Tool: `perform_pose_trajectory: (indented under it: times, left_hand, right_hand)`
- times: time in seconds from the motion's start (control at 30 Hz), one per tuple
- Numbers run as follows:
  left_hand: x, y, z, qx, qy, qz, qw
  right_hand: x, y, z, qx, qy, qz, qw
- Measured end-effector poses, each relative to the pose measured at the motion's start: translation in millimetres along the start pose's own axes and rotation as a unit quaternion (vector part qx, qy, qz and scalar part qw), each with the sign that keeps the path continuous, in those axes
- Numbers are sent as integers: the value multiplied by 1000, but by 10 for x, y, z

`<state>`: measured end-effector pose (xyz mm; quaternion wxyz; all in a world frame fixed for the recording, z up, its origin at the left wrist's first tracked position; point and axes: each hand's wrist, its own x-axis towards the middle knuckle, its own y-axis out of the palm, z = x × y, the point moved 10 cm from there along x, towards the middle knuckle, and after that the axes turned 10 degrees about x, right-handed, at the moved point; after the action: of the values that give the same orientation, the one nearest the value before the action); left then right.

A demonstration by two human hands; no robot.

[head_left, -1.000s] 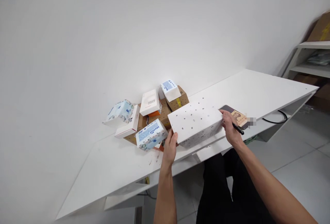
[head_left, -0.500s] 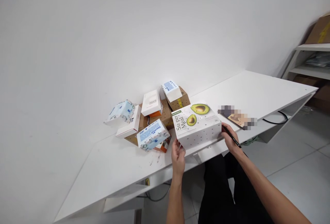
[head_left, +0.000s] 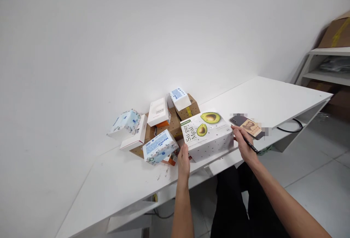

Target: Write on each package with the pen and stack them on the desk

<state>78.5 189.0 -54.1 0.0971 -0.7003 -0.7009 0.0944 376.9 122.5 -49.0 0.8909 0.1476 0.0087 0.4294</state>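
Note:
A white box (head_left: pixel 210 145) printed with avocados and the words "Su-per Meal" lies at the table's front edge, its printed face up. My left hand (head_left: pixel 184 163) holds its left end, thumb at the top edge and the other fingers partly hidden. My right hand (head_left: pixel 244 145) is closed round a black pen (head_left: pixel 251 145), whose tip is by the box's right top corner. Just beyond that hand lies a dark phone (head_left: pixel 237 119) with a picture card (head_left: pixel 252 127) on it.
Left of the box is a pile: tissue packs (head_left: pixel 160 146), a white "Power Bank" box (head_left: pixel 158 111), another white box (head_left: pixel 136 135) and brown cartons (head_left: pixel 193 107). A wall stands behind the white table (head_left: pixel 109 183). Shelves (head_left: pixel 328 52) with cartons are at far right.
My left hand has slid upward along the box's left end. My right hand has moved up, bringing the pen tip to the box's top right corner. The view has shifted slightly.

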Motion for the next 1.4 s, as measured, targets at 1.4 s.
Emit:
perform_pose_trajectory:
  times: [1.4]
  left_hand:
    - [-651, 417, -1635, 346, 405, -162, 830]
  right_hand:
    - [45, 1405, 1229, -106, -117, 319, 935]
